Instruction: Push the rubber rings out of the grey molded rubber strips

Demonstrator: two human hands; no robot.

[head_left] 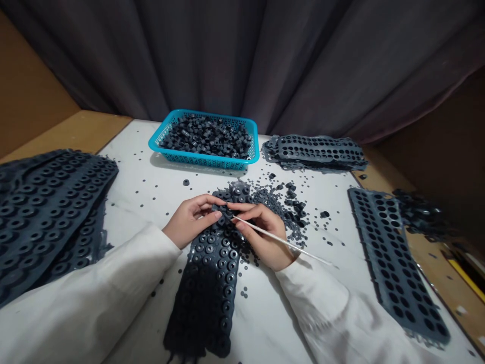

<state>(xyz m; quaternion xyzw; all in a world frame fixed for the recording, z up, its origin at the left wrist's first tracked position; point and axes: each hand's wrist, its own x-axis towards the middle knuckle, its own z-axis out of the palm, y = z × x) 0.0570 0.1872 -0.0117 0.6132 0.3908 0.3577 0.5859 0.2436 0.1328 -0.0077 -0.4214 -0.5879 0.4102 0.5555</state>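
My two hands meet over a dark strip of moulded rings (pixel 210 258).

My left hand (pixel 191 220) pinches the strip's far end between thumb and fingers; my right hand (pixel 267 237) grips a thin white stick (pixel 288 243), its tip at the rings and its tail pointing towards four o'clock. The strip runs from the centre down towards six. The blue basket (pixel 204 161) of small dark pieces sits at twelve, punched sheets (pixel 322 151) at two, another punched sheet (pixel 392 263) at three to four, and stacked ring sheets (pixel 49 212) at nine.
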